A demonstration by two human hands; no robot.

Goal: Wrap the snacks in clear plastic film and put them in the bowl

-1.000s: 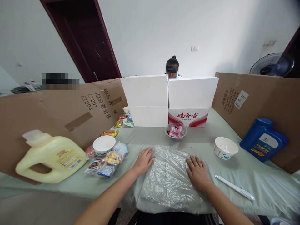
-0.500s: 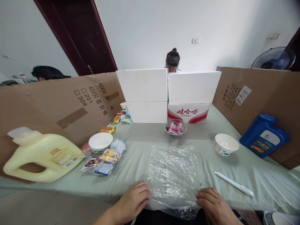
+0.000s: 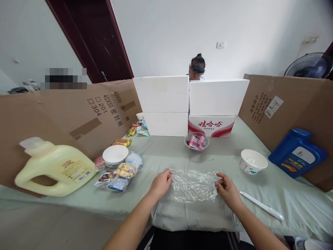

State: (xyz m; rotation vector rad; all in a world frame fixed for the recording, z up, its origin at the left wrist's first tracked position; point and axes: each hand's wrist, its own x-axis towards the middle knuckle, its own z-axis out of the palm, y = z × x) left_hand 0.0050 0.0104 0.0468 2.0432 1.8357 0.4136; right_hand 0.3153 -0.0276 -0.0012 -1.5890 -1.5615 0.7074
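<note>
A crinkled, clear plastic sheet (image 3: 194,185) lies folded over on the cloth in front of me, its fold toward me. Whether it is a bag or a single layer I cannot tell. My left hand (image 3: 161,183) is closed, pinching the sheet's far left corner. At the right edge my right hand (image 3: 228,191) holds the plastic between thumb and fingers, its index finger bent above. Beyond the sheet sits a clear bowl (image 3: 197,147) with pink-wrapped pieces. To the right of my right hand lies a white, slim-handled tool (image 3: 261,205), its kind unclear.
A paper bowl (image 3: 253,166) and a blue bottle (image 3: 296,154) stand right. Left are a yellow detergent jug (image 3: 75,168), a white bowl (image 3: 115,156) and packaged snacks (image 3: 125,171). White boxes (image 3: 163,104) and cardboard panels (image 3: 85,104) border the table. A person (image 3: 198,67) is behind the boxes.
Both hands have moved away from me, from the table's near edge, carrying the near edge of the plastic sheet over its far part. The sheet now covers a shorter stretch of cloth.
</note>
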